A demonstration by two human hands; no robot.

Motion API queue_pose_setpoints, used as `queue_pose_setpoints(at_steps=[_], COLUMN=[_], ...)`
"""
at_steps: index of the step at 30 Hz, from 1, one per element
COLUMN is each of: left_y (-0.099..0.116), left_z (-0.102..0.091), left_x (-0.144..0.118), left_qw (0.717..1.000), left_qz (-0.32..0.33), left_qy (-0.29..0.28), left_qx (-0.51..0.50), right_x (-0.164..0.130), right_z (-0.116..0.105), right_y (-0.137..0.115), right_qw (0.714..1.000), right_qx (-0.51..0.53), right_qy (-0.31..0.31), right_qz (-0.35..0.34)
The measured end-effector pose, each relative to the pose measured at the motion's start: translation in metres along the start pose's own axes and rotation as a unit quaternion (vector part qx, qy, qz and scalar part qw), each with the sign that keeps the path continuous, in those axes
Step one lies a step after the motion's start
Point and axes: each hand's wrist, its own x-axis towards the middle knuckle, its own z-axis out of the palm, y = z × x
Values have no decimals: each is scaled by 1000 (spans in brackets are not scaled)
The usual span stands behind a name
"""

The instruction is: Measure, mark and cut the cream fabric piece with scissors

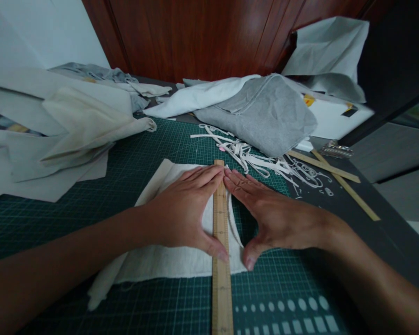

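While both hands lie flat w/ fingers spread, left hand (pixel 185 209) presses the white cloth (pixel 167 260) on the green mat (pixel 153 149) (wooden ruler (pixel 221 260) btwn them), right hand (pixel 268 214) just beside.

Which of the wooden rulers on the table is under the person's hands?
The upright ruler lying over the white cloth on the green mat; both hands touch it. The two crossed sticks at right lie untouched.
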Motion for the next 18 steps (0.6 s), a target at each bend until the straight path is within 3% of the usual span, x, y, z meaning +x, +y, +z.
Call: queue_pose_setpoints(at_steps=[7,18], left_y=[1,0], left_z=[-1,-2], left_x=[1,2], left_qw=[1000,1000], left_qz=[-6,-6], left_qy=[-10,-7], left_qx=[13,10], right_x=[-4,-14], right_z=[-6,-5], right_y=[-8,-10], right_qw=[998,999], right_qx=[-58,-44], right_qy=[-22,-11], right_qz=[15,21])
